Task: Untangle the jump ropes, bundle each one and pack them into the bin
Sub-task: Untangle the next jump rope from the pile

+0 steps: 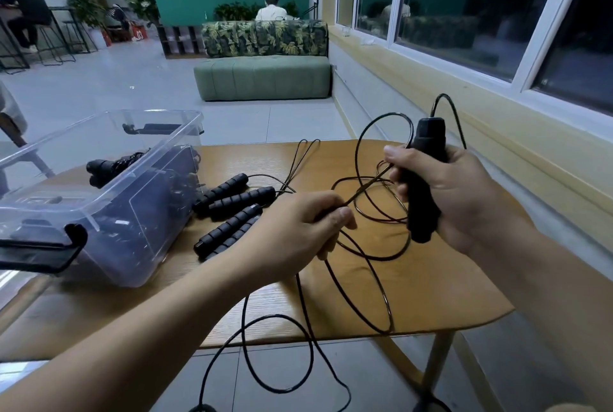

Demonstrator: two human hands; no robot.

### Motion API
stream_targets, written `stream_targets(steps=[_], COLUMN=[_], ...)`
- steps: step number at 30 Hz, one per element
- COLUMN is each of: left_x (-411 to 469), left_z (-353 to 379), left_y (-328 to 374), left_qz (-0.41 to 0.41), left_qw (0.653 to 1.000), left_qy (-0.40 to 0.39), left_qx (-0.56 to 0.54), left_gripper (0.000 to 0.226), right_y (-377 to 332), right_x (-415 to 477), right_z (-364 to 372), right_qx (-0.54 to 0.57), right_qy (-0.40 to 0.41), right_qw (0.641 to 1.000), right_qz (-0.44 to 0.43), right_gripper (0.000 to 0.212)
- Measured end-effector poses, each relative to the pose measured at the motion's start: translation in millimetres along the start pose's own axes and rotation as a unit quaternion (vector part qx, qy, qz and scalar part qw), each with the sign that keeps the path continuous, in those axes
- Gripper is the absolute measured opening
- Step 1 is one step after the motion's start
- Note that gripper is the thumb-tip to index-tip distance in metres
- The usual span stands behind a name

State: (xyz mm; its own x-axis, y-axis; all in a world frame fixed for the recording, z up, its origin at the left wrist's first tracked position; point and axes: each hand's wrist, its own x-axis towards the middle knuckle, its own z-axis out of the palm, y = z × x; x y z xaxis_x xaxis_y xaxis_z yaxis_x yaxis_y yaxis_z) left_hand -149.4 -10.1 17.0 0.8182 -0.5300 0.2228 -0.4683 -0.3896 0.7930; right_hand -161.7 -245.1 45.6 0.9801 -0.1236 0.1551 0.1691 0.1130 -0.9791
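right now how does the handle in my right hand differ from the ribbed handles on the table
The held handle is smooth and near upright in the right hand; the ribbed handles are segmented and lie flat on the table. All are black with thin cords.

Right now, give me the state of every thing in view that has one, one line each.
left hand: pinches the cord
right hand: grips the smooth handle, upright
smooth handle: held above the table
cord: loose, unbundled loops, part hanging past the table edge
ribbed handles: four, lying side by side on the table
bin: open, no lid on, black rope handles inside
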Motion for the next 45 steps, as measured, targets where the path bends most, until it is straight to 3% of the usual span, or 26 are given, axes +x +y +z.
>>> stream_targets(steps=[4, 9, 17, 20, 24, 27, 31, 40, 45], left_x=[-1, 0, -1, 0, 0, 1, 5, 6, 6], left_z=[1, 0, 3, 5, 6, 6, 6, 0, 4], left_y=[1, 0, -4, -5, -6, -6, -4, -10, -10], left_qz=[0.012, 0.026, 0.045, 0.047, 0.047, 0.041, 0.04, 0.023, 0.032], left_qw=[1.0, 0.999, 0.999, 0.999, 0.998, 0.997, 0.991, 0.986, 0.988], left_qy=[0.014, 0.028, 0.016, 0.0, -0.01, 0.009, 0.056, 0.12, 0.108], left_qx=[0.002, 0.01, 0.018, 0.005, 0.028, 0.065, 0.111, 0.113, 0.102], left_gripper=[0.022, 0.021, 0.014, 0.002, 0.03, 0.035, 0.016, 0.01, 0.011], right_y=[3, 15, 16, 14, 10, 9, 7, -1, -4], right_x=[-6, -14, -12, -11, -6, -5, -4, -2, -5], right_z=[8, 25, 26, 24, 19, 17, 16, 13, 11], right_qx=[-0.04, -0.076, -0.071, -0.047, -0.006, 0.01, 0.011, 0.037, 0.037], right_qy=[-0.06, -0.124, -0.102, -0.08, -0.045, -0.018, 0.005, 0.011, -0.005], right_qw=[0.997, 0.989, 0.992, 0.995, 0.999, 0.999, 1.0, 0.999, 0.999], right_qz=[0.015, 0.033, 0.032, 0.024, 0.025, 0.028, 0.011, 0.003, -0.001], right_gripper=[0.03, 0.02, 0.012, 0.013, 0.012, 0.01, 0.01, 0.01, 0.005])
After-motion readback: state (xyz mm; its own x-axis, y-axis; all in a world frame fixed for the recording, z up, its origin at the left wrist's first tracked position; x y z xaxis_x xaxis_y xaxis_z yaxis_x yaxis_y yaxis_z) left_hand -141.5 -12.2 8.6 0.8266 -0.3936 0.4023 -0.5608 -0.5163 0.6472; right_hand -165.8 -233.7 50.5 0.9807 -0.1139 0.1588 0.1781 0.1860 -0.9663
